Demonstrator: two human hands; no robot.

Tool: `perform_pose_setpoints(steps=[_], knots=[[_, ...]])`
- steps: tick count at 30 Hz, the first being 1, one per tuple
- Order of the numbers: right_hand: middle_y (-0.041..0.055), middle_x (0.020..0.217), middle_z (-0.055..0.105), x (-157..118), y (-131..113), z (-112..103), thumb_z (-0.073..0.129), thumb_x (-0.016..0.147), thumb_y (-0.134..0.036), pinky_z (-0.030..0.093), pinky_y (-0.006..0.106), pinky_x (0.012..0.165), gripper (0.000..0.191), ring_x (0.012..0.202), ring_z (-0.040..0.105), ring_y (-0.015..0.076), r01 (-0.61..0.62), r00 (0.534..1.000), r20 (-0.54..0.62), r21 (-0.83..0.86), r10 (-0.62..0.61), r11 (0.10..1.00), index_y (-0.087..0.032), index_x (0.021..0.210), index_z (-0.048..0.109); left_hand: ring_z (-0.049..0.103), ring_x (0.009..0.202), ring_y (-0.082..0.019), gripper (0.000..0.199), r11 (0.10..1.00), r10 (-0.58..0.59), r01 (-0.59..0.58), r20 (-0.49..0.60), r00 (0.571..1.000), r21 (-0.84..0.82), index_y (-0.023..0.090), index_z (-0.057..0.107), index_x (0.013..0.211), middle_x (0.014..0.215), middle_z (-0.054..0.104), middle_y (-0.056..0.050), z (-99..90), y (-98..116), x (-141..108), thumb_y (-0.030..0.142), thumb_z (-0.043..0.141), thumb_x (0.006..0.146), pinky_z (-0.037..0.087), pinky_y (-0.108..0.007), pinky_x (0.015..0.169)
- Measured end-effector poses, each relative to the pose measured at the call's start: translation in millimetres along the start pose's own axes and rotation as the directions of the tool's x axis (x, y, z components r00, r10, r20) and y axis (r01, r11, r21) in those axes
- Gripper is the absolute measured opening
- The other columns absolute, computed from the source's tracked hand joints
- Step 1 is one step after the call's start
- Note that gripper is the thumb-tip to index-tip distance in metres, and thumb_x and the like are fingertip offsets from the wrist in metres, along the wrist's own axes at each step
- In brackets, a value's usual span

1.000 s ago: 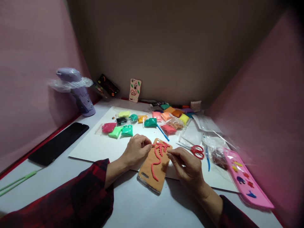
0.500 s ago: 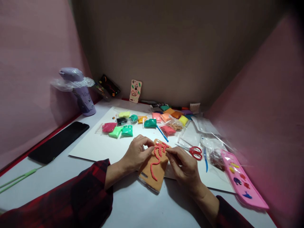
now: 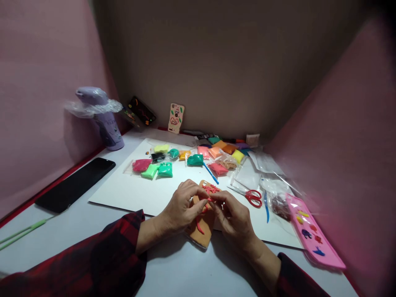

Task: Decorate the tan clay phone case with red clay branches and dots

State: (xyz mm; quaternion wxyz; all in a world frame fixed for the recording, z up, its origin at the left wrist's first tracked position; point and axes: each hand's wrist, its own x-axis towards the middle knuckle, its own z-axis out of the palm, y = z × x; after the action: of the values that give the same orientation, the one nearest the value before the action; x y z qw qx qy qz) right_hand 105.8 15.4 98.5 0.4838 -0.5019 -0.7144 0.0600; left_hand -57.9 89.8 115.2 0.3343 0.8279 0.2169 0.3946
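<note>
A phone case covered in tan clay (image 3: 198,237) lies tilted at the front edge of the white board. Coral-red clay (image 3: 210,188) forms a branching pattern near its top, and a curved strip (image 3: 200,227) runs lower down. My left hand (image 3: 182,206) and my right hand (image 3: 232,214) meet above the case, fingertips nearly touching. Between them is a small bit of coral clay (image 3: 209,199), pinched by the fingers of both hands. The hands hide the middle of the case.
Bagged coloured clays (image 3: 195,160) spread over the white board (image 3: 123,187). Red scissors (image 3: 253,199), a blue tool (image 3: 266,208) and a pink tray (image 3: 328,255) lie to the right. On the left are a black phone (image 3: 76,183) and a purple bottle (image 3: 109,128).
Both hands have come closer together over the case, with a bit of clay now between their fingertips. My right hand has moved left, and more of the strip is covered.
</note>
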Motion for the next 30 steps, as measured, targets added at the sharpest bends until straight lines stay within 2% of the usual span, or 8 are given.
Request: perform_pose_setpoints(steps=[8,14,23,30], knots=[[0.0017,0.084,0.062,-0.1,0.5,0.1,0.053,0.087,-0.007,0.047,0.024,0.061,0.021,0.071,0.057,0.0121,0.031,0.999,-0.030,0.022,-0.030,0.999,-0.022,0.102,0.056,0.050,0.079,-0.020,0.005,0.998,-0.021,0.021,0.007,1.000,0.055,0.014,0.062,0.084,0.076,0.056,-0.004,-2.1,1.3,-0.6,0.018,0.059,0.082,0.038,-0.035,0.073],[0.0008,0.079,0.061,-0.7,-1.8,-0.2,0.053,0.086,-0.009,0.044,0.023,0.054,0.020,0.062,0.053,0.0113,0.015,1.000,0.001,0.001,-0.015,1.000,-0.022,0.101,0.058,0.049,0.079,-0.019,0.004,0.997,-0.014,0.013,0.019,1.000,0.077,0.016,0.061,0.081,0.074,0.056,-0.002,-1.7,3.0,-0.3,0.015,0.057,0.081,0.037,-0.035,0.074],[0.0017,0.078,0.061,0.7,-4.0,-1.6,0.053,0.087,-0.012,0.045,0.024,0.052,0.017,0.062,0.054,0.0122,0.027,1.000,0.000,-0.010,-0.027,1.000,-0.021,0.100,0.056,0.048,0.078,-0.018,0.006,0.995,-0.017,0.014,0.028,0.999,0.096,0.017,0.059,0.075,0.072,0.054,-0.002,-1.2,4.5,-1.0,0.014,0.056,0.079,0.036,-0.036,0.074],[0.0038,0.083,0.067,0.1,-4.6,0.3,0.052,0.087,-0.011,0.051,0.027,0.060,0.019,0.071,0.062,0.0149,0.062,0.998,0.022,-0.005,-0.062,0.998,-0.022,0.102,0.057,0.048,0.077,-0.018,0.007,0.997,-0.028,0.029,-0.003,1.000,0.078,0.017,0.058,0.072,0.070,0.054,-0.001,2.2,2.8,-1.3,0.012,0.055,0.076,0.037,-0.036,0.074]])
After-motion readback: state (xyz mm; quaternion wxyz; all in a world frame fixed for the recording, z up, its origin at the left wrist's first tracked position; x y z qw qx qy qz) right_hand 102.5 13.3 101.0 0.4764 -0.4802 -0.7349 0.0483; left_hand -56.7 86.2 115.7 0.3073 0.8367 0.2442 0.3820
